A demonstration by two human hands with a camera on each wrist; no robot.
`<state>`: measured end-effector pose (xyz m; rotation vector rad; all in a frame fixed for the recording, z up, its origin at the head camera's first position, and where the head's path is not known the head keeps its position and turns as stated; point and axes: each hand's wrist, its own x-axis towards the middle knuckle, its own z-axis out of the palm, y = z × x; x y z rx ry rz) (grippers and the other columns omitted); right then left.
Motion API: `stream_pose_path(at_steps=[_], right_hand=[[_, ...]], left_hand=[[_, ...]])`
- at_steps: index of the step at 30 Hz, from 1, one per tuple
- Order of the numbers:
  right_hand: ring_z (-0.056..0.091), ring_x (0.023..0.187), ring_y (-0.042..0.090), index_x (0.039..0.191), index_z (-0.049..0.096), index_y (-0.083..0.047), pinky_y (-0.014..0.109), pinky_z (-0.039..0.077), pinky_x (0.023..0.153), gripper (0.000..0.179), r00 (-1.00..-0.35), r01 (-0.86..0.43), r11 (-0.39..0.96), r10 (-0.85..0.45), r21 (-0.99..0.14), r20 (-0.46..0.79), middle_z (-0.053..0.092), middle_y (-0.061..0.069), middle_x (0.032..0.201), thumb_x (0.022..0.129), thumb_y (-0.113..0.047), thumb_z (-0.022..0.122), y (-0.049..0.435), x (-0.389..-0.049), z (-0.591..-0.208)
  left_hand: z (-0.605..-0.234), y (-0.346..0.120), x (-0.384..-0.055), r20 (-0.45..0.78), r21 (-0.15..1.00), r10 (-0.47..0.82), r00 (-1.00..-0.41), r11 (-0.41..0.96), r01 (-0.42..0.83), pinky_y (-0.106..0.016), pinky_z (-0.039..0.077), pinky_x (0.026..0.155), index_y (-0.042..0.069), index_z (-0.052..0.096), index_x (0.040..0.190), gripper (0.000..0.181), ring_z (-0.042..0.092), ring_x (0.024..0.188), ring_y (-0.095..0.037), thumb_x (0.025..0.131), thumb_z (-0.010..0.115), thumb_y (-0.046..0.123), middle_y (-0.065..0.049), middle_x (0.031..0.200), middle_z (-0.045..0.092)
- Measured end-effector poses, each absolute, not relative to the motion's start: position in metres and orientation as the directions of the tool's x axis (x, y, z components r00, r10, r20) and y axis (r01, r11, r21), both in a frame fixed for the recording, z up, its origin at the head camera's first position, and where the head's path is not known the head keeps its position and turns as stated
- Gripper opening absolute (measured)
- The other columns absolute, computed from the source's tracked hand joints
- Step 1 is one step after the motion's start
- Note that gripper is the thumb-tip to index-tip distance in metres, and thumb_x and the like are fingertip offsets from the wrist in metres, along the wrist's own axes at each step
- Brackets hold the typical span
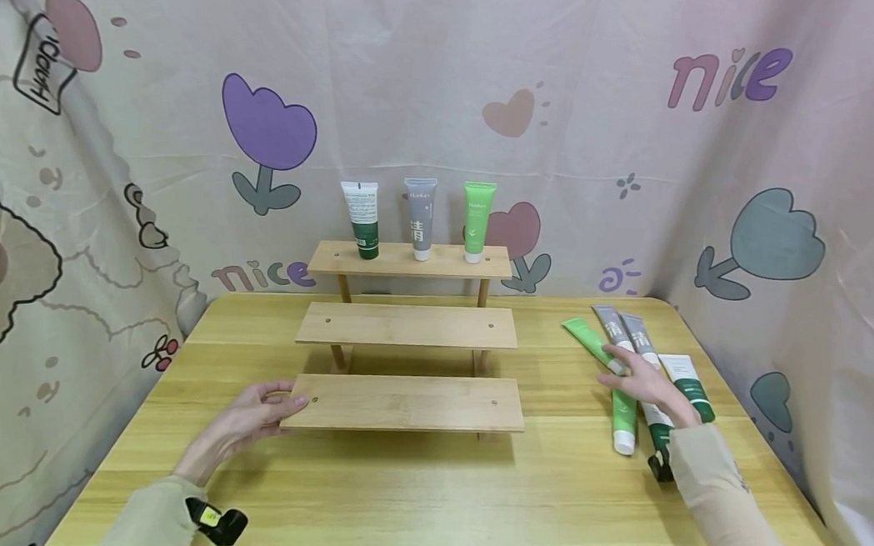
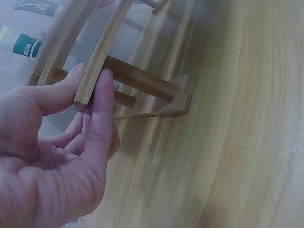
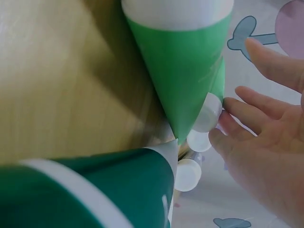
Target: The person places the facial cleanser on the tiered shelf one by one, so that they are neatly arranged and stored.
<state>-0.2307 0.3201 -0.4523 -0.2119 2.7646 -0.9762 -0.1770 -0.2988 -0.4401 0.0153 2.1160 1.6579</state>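
Note:
A three-step wooden display stand (image 1: 407, 400) stands on the table. My left hand (image 1: 254, 414) pinches the left end of its lowest board, thumb above and fingers below; the left wrist view shows this grip on the board (image 2: 97, 61) up close. On the top step stand a white-and-dark-green tube (image 1: 364, 219), a grey tube (image 1: 422, 215) and a light green tube (image 1: 479, 216), all caps down. To the right, my right hand (image 1: 646, 377) reaches over lying tubes, fingers spread loosely. Its fingertips are right at the white cap (image 3: 209, 114) of a light green tube (image 1: 587, 336).
Beside that tube lie another light green tube (image 1: 624, 420), grey tubes (image 1: 611, 325) and a white-and-dark-green tube (image 1: 688, 387), partly overlapping. Patterned curtains (image 1: 395, 75) hang behind and at both sides of the wooden table (image 1: 391, 510).

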Motion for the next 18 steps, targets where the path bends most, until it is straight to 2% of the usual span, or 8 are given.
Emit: stream_pose_path(at_steps=[12,18], right_hand=[[0.027,0.139,0.063,0.149,0.035,0.009,0.074,0.029,0.114,0.064,-0.960,-0.115,0.757,-0.251,-0.643,-0.123,0.030,0.038,0.155,0.099,-0.020,0.063,0.3182,-0.2325,-0.4509],[0.028,0.140,0.060,0.149,0.036,0.010,0.074,0.030,0.114,0.064,-0.950,-0.159,0.746,-0.293,-0.647,-0.105,0.031,0.037,0.155,0.099,-0.019,0.063,0.3185,-0.2343,-0.4515]], left_hand=[[-0.4386,-0.2977,-0.1763,-0.340,0.921,0.275,-0.899,0.288,-0.261,-0.041,0.059,0.100,-0.020,0.011,0.149,0.080,0.060,0.117,-0.020,0.103,0.059,0.024,-0.043,0.147,0.033],[-0.4378,-0.2968,-0.1760,-0.341,0.924,0.270,-0.900,0.272,-0.269,-0.040,0.060,0.099,-0.019,0.012,0.148,0.078,0.060,0.114,-0.016,0.102,0.060,0.022,-0.040,0.145,0.037]])
